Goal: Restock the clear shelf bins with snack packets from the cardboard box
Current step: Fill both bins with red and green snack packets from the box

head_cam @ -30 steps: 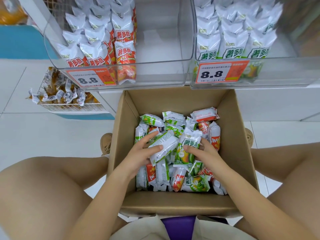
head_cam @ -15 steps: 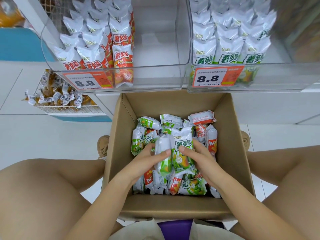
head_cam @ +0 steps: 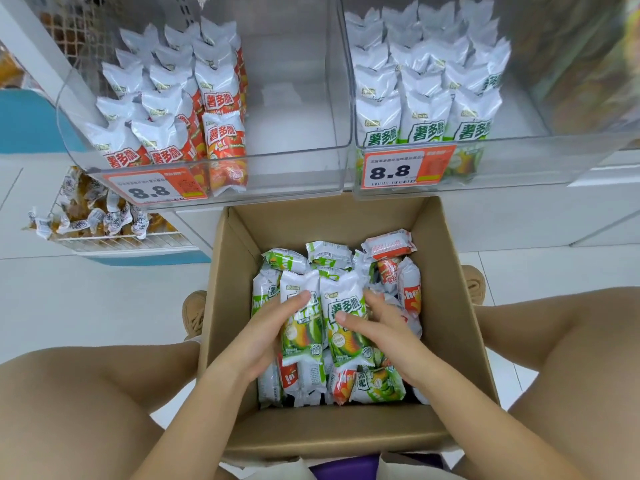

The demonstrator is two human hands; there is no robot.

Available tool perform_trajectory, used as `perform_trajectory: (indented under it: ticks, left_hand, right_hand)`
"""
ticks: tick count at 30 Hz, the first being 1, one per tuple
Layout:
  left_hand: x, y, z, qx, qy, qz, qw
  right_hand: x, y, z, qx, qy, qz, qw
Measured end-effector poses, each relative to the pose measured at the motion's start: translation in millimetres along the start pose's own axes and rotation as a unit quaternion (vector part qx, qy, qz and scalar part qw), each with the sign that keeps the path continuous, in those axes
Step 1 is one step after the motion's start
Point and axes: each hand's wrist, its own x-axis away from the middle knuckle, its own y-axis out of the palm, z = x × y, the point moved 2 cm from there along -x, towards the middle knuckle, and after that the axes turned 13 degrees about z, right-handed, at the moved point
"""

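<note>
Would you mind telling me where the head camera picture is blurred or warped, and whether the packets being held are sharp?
Head view: the far right end of the right bin is smeared by blur; wide-angle bending curves the left bin; the two green packets held by the left hand and right hand are sharp, print legible; lighting is soft and even.

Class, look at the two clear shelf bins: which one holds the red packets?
The left bin, above the box's left corner; its packets are red and white, while the right bin holds green and white ones.
</note>
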Motion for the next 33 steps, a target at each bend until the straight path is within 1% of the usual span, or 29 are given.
perform_trajectory:
  ticks: [1,3,6,9,13,17,20,23,25,28,29,30,31,33]
  left_hand:
    - [1,3,4,-0.013,0.022,-0.002,1.0]
    - [6,11,20,-0.038,0.071,0.012,0.997]
    - [20,41,61,-0.086,0.175,0.021,0.981]
    - [34,72,99,-0.084,0.254,0.03,0.963]
    - [45,104,145,-0.092,0.33,0.066,0.937]
    - [44,141,199,-0.131,0.4,0.092,0.903]
    - [40,177,231,-0.172,0.456,0.111,0.866]
    - [26,216,248,-0.165,0.502,0.108,0.842]
    - [10,237,254,-0.19,0.524,0.113,0.823]
    - [-15,262,258,-0.23,0.529,0.109,0.809]
    - [-23,267,258,-0.259,0.527,0.115,0.801]
    - [-30,274,258,-0.3,0.526,0.125,0.786]
    - [-37,278,258,-0.351,0.525,0.139,0.762]
    - [-51,284,257,-0.463,0.526,0.175,0.691]
  right_hand:
    - [3,1,-4,0.008,-0.015,-0.003,1.0]
    - [8,-2,-20,0.016,-0.05,0.032,0.998]
    - [13,-22,-63,-0.009,-0.121,0.066,0.99]
    - [23,-46,-109,-0.005,-0.183,0.082,0.98]
    - [37,-89,-172,0.036,-0.323,0.152,0.934]
    - [31,-148,-229,0.049,-0.4,0.231,0.886]
    - [9,-185,-250,0.046,-0.423,0.292,0.856]
    - [-13,-206,-247,0.039,-0.431,0.326,0.84]
    - [-22,-216,-240,0.077,-0.434,0.343,0.829]
    - [-26,-229,-235,0.1,-0.421,0.35,0.831]
    - [-27,-232,-235,0.1,-0.417,0.351,0.833]
    - [-29,-235,-235,0.101,-0.412,0.354,0.833]
    - [-30,-237,-234,0.104,-0.408,0.356,0.834]
    - [-33,-238,-233,0.107,-0.403,0.351,0.838]
